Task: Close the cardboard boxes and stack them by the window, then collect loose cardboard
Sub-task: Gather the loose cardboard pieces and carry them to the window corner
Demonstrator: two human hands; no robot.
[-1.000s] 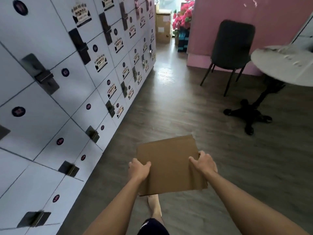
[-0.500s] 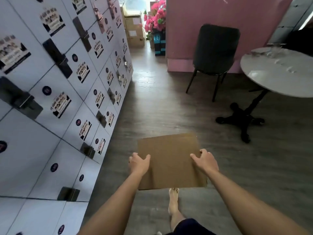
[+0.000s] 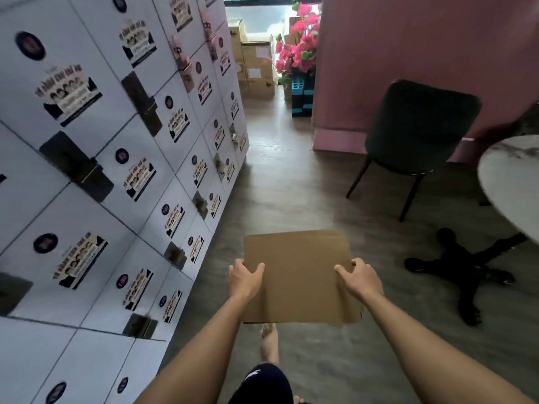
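**Flat cardboard sheet riding out front, gripped at both sides**

The cardboard sheet (image 3: pixel 297 275) is sitting flat and roughly level in front of the person, held clear above the wood-look floor (image 3: pixel 291 176); the left hand (image 3: pixel 245 277) is gripping its left edge, thumb lying on top and fingers curled under; the right hand (image 3: pixel 360 277) is clamping the right edge, fingers draped over the top face. A bare foot (image 3: pixel 269 342) is showing just beneath the sheet's near edge. To the left, a wall of white lockers (image 3: pixel 96 176) is running away down the passage, each door carrying a printed sticker and a dark latch. To the right, a dark chair (image 3: pixel 420 126) is standing against the pink wall (image 3: pixel 408 48); nearer, the round marble table (image 3: pixel 510 182) is cutting in at the frame edge on its black footed base (image 3: pixel 463 269). Far ahead, stacked cardboard boxes (image 3: pixel 256 68) are waiting by the bright window (image 3: pixel 256 16); pink flowers (image 3: pixel 297 45) are standing beside them over black and teal crates (image 3: pixel 303 94).
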